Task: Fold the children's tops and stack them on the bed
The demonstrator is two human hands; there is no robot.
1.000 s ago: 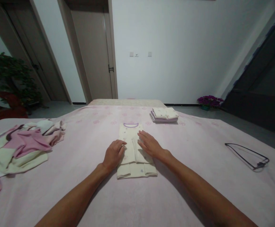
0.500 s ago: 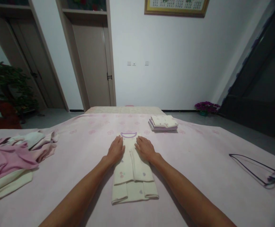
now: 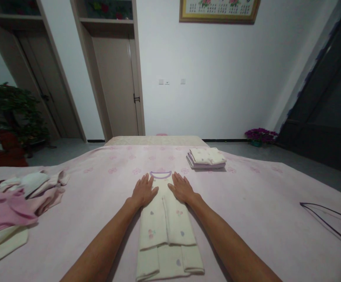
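Note:
A cream child's shirt (image 3: pixel 154 225) with small hearts and cherries lies in front of me, its sides and sleeves folded inward into a long strip. Its purple-trimmed neckline points away from me. My left hand (image 3: pixel 144 190) rests flat on the shirt's upper left edge, fingers stretched out and thumb apart. On the upper right edge, my right hand (image 3: pixel 182 188) presses down flat in the same way, fingers extended. Neither hand grips the cloth. The collar lies between the two sets of fingertips.
A folded stack of clothes (image 3: pixel 207 157) sits farther back on the right of the pink bedsheet (image 3: pixel 100 196). At the left lies a loose heap of clothes (image 3: pixel 14 207). A pair of black-framed glasses (image 3: pixel 320 213) is partly cut off at the right edge.
The view has moved slightly closer, so the shirt looks larger and the glasses are partly out of frame. My hands stay at the shoulders; the left thumb is spread further inward.

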